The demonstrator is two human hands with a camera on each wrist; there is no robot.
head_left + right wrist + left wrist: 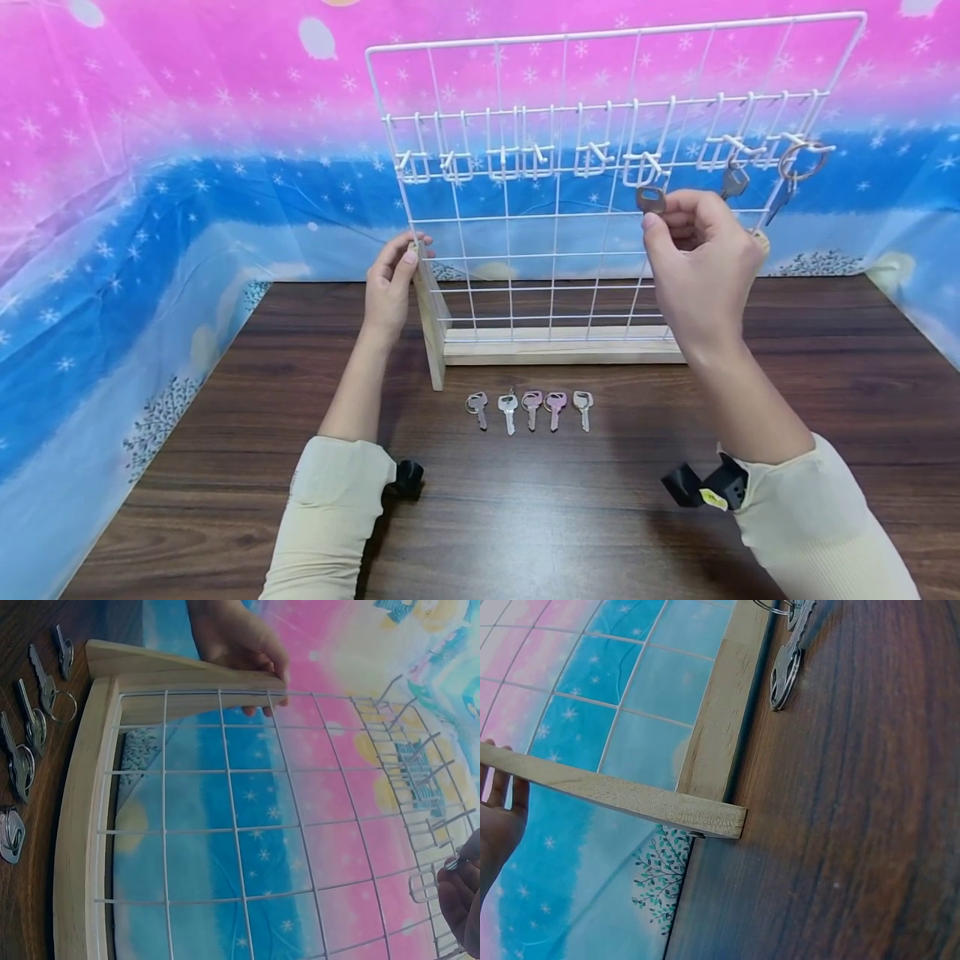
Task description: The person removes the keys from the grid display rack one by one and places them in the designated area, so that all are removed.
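Observation:
My right hand (pixel 705 267) pinches a key (pixel 651 198) by its head between thumb and index finger. It holds the key just below a white wire hook (pixel 641 167) on the grid rack; contact with the hook cannot be made out. In the right wrist view, only part of that hand (pixel 461 892) shows at the right edge. My left hand (pixel 390 279) grips the top of the wooden side post (pixel 429 325), thumb in front and fingers behind. In the left wrist view, this post (pixel 615 787) slants down to the table.
Several loose keys (pixel 555 402), some with rings, lie in a row before the rack's wooden base (pixel 562 354). On the right-hand hooks hang a key (pixel 735 179) and a large ring (pixel 804 173) with a key. Patterned cloth (pixel 225 200) stands behind the dark wooden table (pixel 510 517).

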